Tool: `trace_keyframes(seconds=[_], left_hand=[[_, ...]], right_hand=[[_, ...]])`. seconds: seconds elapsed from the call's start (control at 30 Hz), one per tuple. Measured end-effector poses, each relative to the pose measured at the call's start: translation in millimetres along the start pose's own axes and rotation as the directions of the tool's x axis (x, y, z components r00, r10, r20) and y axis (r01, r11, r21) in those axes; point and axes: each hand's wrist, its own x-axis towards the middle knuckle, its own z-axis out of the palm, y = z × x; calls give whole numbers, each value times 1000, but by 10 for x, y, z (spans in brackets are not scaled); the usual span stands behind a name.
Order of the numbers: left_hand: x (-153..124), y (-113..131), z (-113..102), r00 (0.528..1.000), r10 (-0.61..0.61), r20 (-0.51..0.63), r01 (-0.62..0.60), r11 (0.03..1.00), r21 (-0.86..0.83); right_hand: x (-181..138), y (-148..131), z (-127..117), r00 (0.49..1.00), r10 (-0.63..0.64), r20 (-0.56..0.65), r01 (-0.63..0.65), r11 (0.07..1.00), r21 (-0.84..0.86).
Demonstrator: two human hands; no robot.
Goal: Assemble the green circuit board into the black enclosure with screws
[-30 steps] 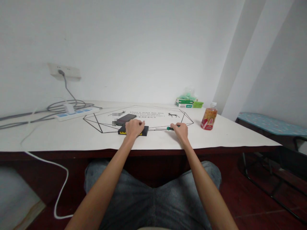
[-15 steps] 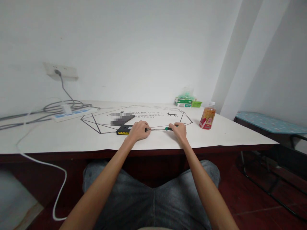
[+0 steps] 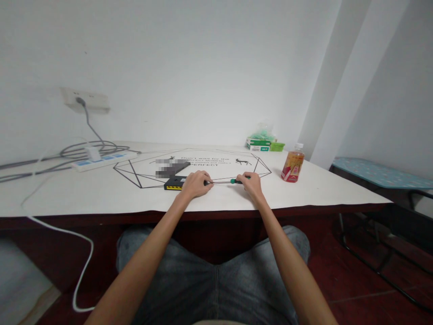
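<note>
A black network switch [image 3: 173,182] with a row of yellow ports lies on the white table [image 3: 297,196]. My left hand [image 3: 196,184] is closed over its right part and hides much of it. In my right hand [image 3: 249,184] is a screwdriver [image 3: 237,181] with a green and black handle, gripped between thumb and fingers. Its thin metal shaft runs left, almost level, to the fingertips of my left hand. Where the tip ends I cannot make out, as the fingers cover it.
Behind the switch lies a dark, partly pixelated object [image 3: 173,169]. A bottle of reddish drink [image 3: 292,165] stands at the right. Green and white boxes [image 3: 259,145] sit by the wall. At the left are a power strip [image 3: 104,161] and grey cables [image 3: 84,148]; a white cable [image 3: 88,262] hangs over the edge.
My right hand and the screwdriver have shifted slightly left, toward my left hand. My left hand and the network switch stay nearly where they were.
</note>
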Motion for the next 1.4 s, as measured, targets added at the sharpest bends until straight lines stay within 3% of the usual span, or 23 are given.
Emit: trace_keyframes(seconds=[1.2, 1.4], left_hand=[[-3, 16, 7, 1000, -3, 17, 3, 1000, -7], [-19, -2, -32, 994, -92, -60, 80, 981, -177]], right_hand=[[-2, 25, -4, 999, -30, 27, 30, 999, -27], [-6, 14, -4, 1000, 9, 11, -10, 999, 33]])
